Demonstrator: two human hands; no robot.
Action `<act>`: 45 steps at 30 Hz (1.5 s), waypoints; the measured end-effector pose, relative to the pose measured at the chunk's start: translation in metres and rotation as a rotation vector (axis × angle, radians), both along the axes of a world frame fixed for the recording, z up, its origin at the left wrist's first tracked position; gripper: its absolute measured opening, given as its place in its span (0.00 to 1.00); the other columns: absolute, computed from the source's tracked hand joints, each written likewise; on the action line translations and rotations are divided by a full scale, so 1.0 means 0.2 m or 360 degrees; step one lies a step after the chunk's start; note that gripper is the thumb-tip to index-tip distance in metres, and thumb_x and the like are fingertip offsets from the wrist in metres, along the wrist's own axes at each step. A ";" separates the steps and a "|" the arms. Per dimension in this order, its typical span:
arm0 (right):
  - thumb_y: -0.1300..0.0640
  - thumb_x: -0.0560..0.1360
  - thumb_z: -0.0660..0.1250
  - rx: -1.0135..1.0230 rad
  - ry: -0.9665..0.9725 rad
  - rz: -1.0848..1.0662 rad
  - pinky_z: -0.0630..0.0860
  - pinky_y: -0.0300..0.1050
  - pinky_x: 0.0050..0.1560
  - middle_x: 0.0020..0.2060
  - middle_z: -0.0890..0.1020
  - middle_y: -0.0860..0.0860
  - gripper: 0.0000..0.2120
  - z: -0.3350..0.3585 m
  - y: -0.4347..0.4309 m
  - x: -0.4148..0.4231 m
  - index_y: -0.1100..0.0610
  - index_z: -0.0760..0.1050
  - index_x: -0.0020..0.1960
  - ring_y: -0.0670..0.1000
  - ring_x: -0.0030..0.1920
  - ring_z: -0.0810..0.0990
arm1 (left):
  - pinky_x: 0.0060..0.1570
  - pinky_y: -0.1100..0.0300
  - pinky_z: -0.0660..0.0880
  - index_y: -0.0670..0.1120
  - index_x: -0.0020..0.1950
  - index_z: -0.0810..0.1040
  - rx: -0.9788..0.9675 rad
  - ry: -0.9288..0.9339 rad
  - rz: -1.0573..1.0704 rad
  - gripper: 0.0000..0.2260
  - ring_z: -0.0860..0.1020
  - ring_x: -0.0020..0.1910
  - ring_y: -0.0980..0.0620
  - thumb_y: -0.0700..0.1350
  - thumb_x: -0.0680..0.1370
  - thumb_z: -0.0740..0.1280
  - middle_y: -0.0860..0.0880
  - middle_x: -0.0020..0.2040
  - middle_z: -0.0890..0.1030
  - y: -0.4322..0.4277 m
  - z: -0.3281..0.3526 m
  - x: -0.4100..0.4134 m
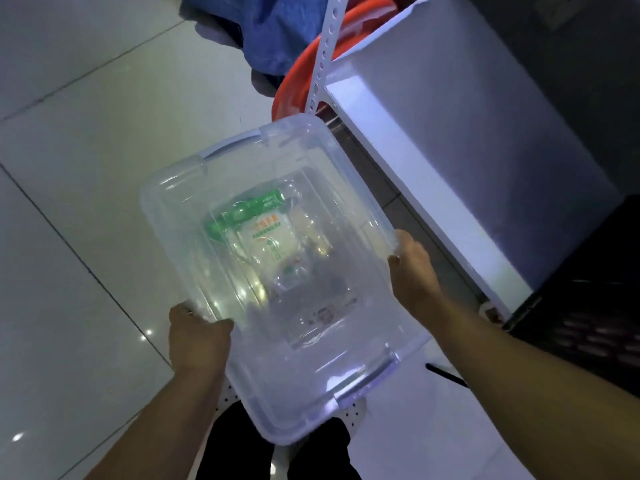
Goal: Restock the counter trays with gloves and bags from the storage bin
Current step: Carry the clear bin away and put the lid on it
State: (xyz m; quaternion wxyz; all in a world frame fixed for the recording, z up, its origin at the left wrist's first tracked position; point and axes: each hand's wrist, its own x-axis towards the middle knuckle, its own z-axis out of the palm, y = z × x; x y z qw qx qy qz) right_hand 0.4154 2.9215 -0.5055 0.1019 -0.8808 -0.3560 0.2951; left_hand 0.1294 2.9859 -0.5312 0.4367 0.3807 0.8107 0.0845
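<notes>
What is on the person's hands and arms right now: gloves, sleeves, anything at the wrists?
Neither the left hand nor the right hand has a glove. The left forearm and right forearm are bare to the frame edge: no sleeves, watch or wristband shows.

You could read nothing here. The flat clear packet with a green header (250,226), inside the clear plastic lidded storage bin (166,202), bore green and orange print too blurred to read. So was the small grey mark (323,313) on the lid.
</notes>
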 end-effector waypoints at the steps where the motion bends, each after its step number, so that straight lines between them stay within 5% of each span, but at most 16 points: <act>1: 0.63 0.78 0.58 0.0015 0.0021 -0.0029 0.76 0.51 0.55 0.57 0.75 0.58 0.16 0.06 -0.04 -0.01 0.58 0.66 0.65 0.56 0.53 0.75 | 0.32 0.59 0.66 0.42 0.54 0.70 0.0020 -0.0017 0.0000 0.21 0.73 0.33 0.48 0.33 0.64 0.72 0.49 0.37 0.72 -0.02 0.07 0.00; 5: 0.65 0.77 0.59 0.0103 0.0016 -0.0175 0.71 0.54 0.60 0.59 0.74 0.61 0.18 0.31 -0.20 -0.03 0.62 0.66 0.67 0.61 0.60 0.72 | 0.36 0.55 0.72 0.45 0.53 0.69 0.0057 -0.0062 -0.0088 0.21 0.72 0.34 0.50 0.34 0.65 0.73 0.49 0.39 0.73 -0.07 0.33 -0.02; 12: 0.65 0.76 0.60 0.0224 0.0084 -0.0417 0.65 0.43 0.60 0.60 0.74 0.60 0.19 0.76 -0.41 -0.04 0.61 0.67 0.67 0.58 0.61 0.71 | 0.46 0.50 0.74 0.43 0.58 0.70 0.0180 -0.0157 -0.0210 0.23 0.74 0.40 0.47 0.32 0.66 0.71 0.45 0.47 0.76 -0.06 0.84 0.04; 19: 0.62 0.71 0.56 0.0367 0.0198 -0.0591 0.72 0.52 0.45 0.44 0.76 0.60 0.10 1.14 -0.51 0.03 0.64 0.72 0.49 0.59 0.45 0.74 | 0.43 0.51 0.76 0.44 0.59 0.69 0.0268 -0.0267 -0.0426 0.22 0.76 0.40 0.48 0.33 0.67 0.70 0.48 0.45 0.76 0.04 1.23 0.22; 25: 0.54 0.67 0.55 0.0437 0.0222 -0.0949 0.69 0.48 0.44 0.46 0.73 0.61 0.20 1.20 -0.53 0.07 0.65 0.72 0.52 0.59 0.46 0.72 | 0.39 0.57 0.73 0.45 0.54 0.70 0.0237 -0.0368 -0.0682 0.19 0.76 0.38 0.47 0.33 0.68 0.70 0.48 0.43 0.75 0.22 1.27 0.42; 29: 0.62 0.75 0.59 0.0395 0.0140 -0.1175 0.68 0.47 0.44 0.48 0.72 0.59 0.06 1.13 -0.51 0.11 0.62 0.71 0.50 0.59 0.49 0.72 | 0.42 0.57 0.74 0.44 0.62 0.71 0.0185 -0.0537 -0.0851 0.22 0.77 0.45 0.44 0.33 0.70 0.68 0.45 0.51 0.77 0.38 1.21 0.59; 32: 0.64 0.76 0.60 0.0351 0.0027 -0.1298 0.71 0.52 0.54 0.52 0.75 0.65 0.08 1.05 -0.46 0.12 0.65 0.72 0.54 0.63 0.53 0.74 | 0.41 0.59 0.72 0.45 0.63 0.71 0.0082 -0.0679 -0.0874 0.22 0.76 0.43 0.46 0.33 0.71 0.68 0.44 0.52 0.77 0.51 1.17 0.71; 35: 0.64 0.75 0.60 0.0367 -0.0025 -0.1397 0.72 0.51 0.49 0.48 0.78 0.64 0.07 0.99 -0.40 0.10 0.65 0.73 0.52 0.63 0.49 0.76 | 0.34 0.61 0.70 0.45 0.63 0.70 0.0085 -0.0664 -0.0943 0.22 0.76 0.39 0.52 0.35 0.71 0.69 0.47 0.47 0.77 0.59 1.13 0.77; 40: 0.61 0.76 0.60 0.0429 0.0063 -0.1778 0.72 0.52 0.46 0.41 0.77 0.59 0.03 0.95 -0.20 0.09 0.61 0.71 0.47 0.61 0.45 0.77 | 0.35 0.61 0.70 0.46 0.60 0.71 0.0131 -0.0549 -0.1180 0.20 0.76 0.40 0.51 0.36 0.70 0.69 0.48 0.47 0.77 0.71 1.10 0.70; 45: 0.54 0.78 0.61 0.0297 -0.0011 -0.1916 0.70 0.50 0.51 0.57 0.77 0.62 0.17 0.95 0.01 0.18 0.63 0.69 0.63 0.62 0.56 0.76 | 0.46 0.54 0.72 0.44 0.56 0.70 0.0089 -0.0515 -0.1062 0.15 0.75 0.44 0.46 0.42 0.72 0.70 0.45 0.46 0.76 0.79 1.06 0.62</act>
